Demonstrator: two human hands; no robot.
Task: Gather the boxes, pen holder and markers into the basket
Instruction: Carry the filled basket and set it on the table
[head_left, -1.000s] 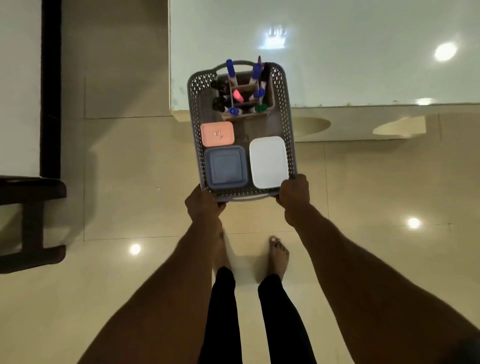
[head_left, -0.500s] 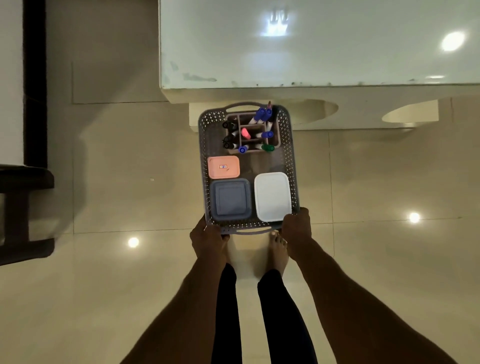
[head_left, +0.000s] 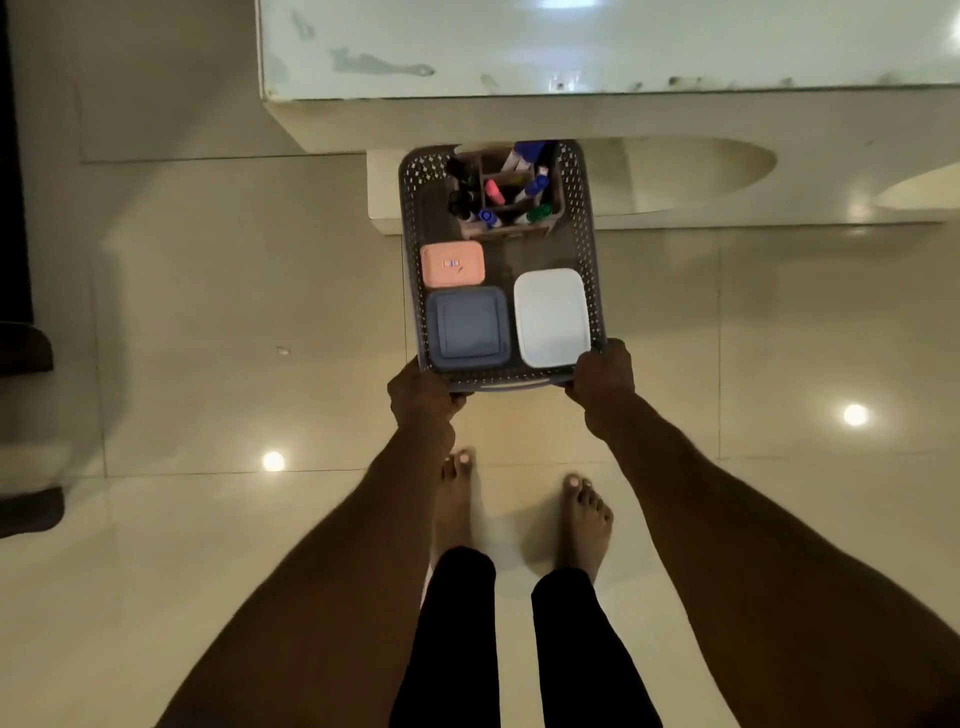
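Basket (head_left: 592, 218), grey and perforated, holds pink, blue, white boxes

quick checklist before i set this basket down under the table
1. Left hand grips the basket's near left corner: ok.
2. Right hand grip on the near right corner: ok.
3. Pink box, blue box, white box lie flat inside: ok.
4. Pen holder upright, markers in it: ok.
5. Far rim clears the table edge: cannot tell.
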